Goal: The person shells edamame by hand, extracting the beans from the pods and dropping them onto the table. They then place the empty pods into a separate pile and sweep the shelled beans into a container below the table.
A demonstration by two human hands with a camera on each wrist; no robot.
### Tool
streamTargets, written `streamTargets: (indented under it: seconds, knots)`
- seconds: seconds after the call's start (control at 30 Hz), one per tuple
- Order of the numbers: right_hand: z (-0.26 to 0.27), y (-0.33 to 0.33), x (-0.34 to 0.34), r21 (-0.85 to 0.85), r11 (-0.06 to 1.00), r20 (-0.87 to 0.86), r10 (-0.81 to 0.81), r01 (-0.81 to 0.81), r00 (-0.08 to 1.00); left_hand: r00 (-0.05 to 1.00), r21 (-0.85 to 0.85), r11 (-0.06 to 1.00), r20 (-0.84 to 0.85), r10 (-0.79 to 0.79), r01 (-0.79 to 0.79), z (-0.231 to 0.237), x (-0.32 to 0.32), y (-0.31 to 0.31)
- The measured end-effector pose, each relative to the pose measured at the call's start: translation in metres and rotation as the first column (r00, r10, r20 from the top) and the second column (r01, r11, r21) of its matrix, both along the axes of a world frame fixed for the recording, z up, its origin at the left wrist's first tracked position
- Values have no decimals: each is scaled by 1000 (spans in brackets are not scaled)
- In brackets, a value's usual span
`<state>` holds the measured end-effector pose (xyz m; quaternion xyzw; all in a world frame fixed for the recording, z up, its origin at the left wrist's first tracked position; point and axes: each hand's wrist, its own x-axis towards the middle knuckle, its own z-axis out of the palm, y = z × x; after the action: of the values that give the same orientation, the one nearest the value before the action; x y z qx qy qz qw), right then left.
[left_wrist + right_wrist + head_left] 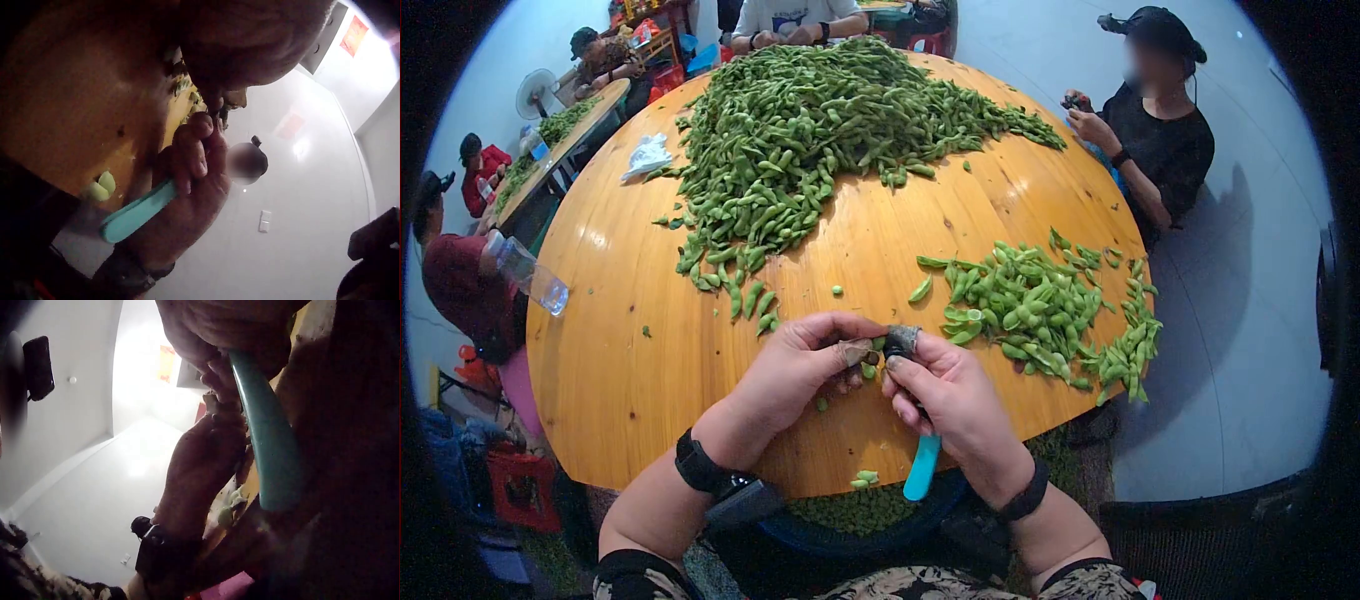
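Both hands meet above the table near its front edge. My left hand pinches a green pod between thumb and index finger, with a wrapping on the thumb. Curled around a tool with a turquoise handle, my right hand has a dark covering on a fingertip and touches the pod's side. The handle points down out of the right fist in the left wrist view, and the handle is large in the right wrist view. The tool's working end is hidden.
A large heap of pods covers the table's far side; a smaller pile lies at the right. Loose beans sit at the front edge, above a basin of beans. A seated person is at the right.
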<state>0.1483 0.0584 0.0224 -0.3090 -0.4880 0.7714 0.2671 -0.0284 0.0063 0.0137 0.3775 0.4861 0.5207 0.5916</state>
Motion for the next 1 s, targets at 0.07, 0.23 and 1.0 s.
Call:
streamTargets:
  seconds: [0.07, 0.23, 1.0]
  knots:
    - [1, 1, 1, 7, 1000, -2, 9, -9, 1000, 1000, -12, 1000, 28, 4, -4, 0, 0, 0]
    - [12, 0, 3, 13, 999, 38, 29, -29, 999, 998, 8, 999, 50, 49, -49, 1, 0, 0]
    - [7, -3, -3, 42, 999, 1, -2, 2, 1000, 994, 14, 995, 49, 93, -94, 1, 2, 0]
